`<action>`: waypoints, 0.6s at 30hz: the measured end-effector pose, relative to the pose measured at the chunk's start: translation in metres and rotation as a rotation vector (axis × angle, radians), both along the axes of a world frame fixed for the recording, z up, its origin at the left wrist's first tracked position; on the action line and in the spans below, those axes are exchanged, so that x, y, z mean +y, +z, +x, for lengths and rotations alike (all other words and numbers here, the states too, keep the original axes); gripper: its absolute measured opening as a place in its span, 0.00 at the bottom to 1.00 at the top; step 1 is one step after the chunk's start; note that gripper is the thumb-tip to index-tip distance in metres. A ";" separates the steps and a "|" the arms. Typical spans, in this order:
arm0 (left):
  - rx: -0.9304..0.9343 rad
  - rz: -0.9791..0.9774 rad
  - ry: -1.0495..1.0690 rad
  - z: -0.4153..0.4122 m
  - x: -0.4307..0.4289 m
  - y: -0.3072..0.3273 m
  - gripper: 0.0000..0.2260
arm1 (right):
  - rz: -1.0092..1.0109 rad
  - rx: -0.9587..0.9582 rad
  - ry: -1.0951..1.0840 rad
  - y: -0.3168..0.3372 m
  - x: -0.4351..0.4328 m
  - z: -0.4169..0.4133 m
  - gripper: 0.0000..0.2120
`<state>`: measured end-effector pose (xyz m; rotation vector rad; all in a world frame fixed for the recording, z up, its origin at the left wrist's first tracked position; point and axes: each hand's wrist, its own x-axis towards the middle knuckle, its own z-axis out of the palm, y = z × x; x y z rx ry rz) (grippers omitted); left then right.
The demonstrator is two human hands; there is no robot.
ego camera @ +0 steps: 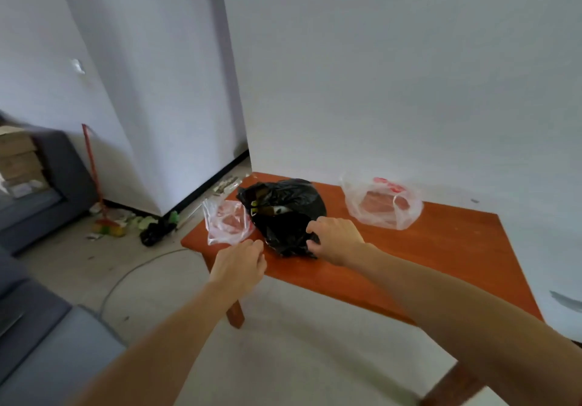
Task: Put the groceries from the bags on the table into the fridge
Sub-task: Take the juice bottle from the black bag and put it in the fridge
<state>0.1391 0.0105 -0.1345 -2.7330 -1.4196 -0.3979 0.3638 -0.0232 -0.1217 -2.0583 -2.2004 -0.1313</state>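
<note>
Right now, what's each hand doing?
Left hand: fingers loosely curled, holding nothing, near the clear bag.
Right hand: fingers pinching the black bag.

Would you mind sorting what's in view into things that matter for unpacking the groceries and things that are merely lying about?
Belongs to the job:
black bag, gripped by the right hand
small clear bag, beside the left hand
larger clear bag
wooden table

Just lying about:
broom
floor litter
sofa
</note>
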 end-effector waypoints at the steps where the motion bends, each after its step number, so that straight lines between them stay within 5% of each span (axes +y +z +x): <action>1: 0.000 -0.008 -0.003 0.000 0.019 -0.004 0.09 | 0.000 0.001 0.000 -0.005 0.018 0.000 0.17; 18: 0.216 -0.090 -0.298 0.018 0.323 -0.057 0.10 | -0.225 0.035 -0.220 -0.083 0.276 0.000 0.18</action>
